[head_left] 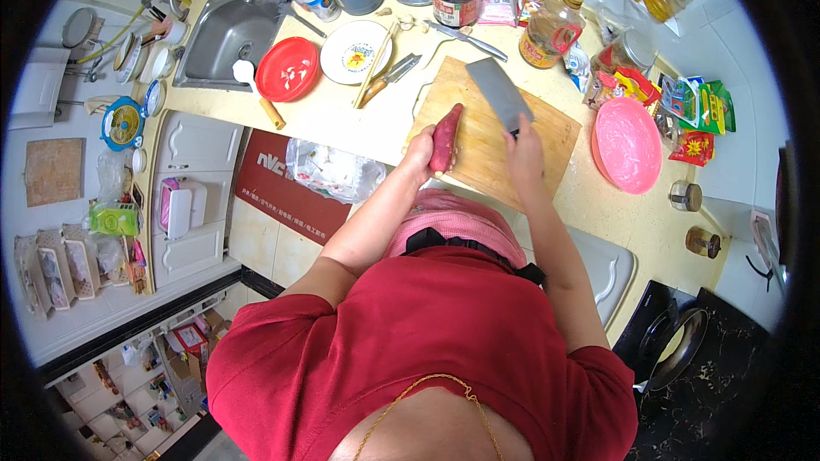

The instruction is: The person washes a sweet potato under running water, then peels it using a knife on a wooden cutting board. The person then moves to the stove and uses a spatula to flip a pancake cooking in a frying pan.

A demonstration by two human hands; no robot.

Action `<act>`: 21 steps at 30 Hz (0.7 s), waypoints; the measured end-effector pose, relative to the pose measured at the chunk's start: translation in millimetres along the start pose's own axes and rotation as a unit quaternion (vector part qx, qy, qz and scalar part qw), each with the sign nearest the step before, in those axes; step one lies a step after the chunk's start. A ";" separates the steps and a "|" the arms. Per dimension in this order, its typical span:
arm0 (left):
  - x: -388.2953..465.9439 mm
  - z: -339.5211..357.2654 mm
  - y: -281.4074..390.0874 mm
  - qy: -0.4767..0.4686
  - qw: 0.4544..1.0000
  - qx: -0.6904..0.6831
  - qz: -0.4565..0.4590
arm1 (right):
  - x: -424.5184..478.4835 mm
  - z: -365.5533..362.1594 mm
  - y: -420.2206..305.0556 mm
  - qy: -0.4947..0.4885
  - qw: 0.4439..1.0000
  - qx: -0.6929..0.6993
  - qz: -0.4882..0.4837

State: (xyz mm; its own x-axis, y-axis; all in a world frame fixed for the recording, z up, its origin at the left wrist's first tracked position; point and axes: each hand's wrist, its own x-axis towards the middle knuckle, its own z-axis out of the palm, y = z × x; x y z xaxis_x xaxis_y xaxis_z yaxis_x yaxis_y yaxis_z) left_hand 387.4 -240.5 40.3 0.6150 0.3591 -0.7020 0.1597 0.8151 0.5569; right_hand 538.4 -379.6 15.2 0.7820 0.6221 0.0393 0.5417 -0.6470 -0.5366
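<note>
A red-skinned sweet potato (446, 139) points away from me, with my left hand (423, 152) closed around its near part. It is over the left side of a wooden cutting board (477, 157); whether it touches the board I cannot tell. My right hand (526, 152) grips the handle of a cleaver (500, 91). The broad grey blade slants up and to the left across the board's far part, apart from the sweet potato. Most of the handle is hidden in my fingers.
Left of the board are a knife with a wooden handle (391, 80), chopsticks (375, 67), a white plate (355, 51) and a red basket (287, 70) holding pale pieces. Another knife (471, 41) lies beyond. A pink bowl (626, 145) stands right; a sink (221, 45) is far left.
</note>
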 end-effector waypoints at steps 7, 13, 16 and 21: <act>24.9 6.5 -5.0 -0.025 0.999 -0.015 -0.025 | 5.4 -43.6 60.8 -0.031 0.999 -0.018 -0.001; 26.0 22.9 2.6 -0.026 0.999 -0.010 -0.036 | 6.4 -46.7 67.0 0.012 0.985 -0.131 -0.113; 29.7 25.1 4.0 -0.038 0.998 -0.014 -0.043 | 24.3 -46.7 57.1 0.034 0.977 -0.130 -0.167; 33.2 26.1 5.8 -0.040 0.998 -0.037 -0.021 | 114.9 -4.5 18.9 0.046 0.959 0.002 -0.280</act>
State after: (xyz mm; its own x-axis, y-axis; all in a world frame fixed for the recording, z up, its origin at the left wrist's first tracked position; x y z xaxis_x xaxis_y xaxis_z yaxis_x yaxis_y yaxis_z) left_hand 428.8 -235.8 31.8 0.6697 0.2877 -0.6846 0.1309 0.8617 0.4903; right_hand 639.8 -322.4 13.3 0.3936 0.8293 0.3966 0.8831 -0.2213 -0.4137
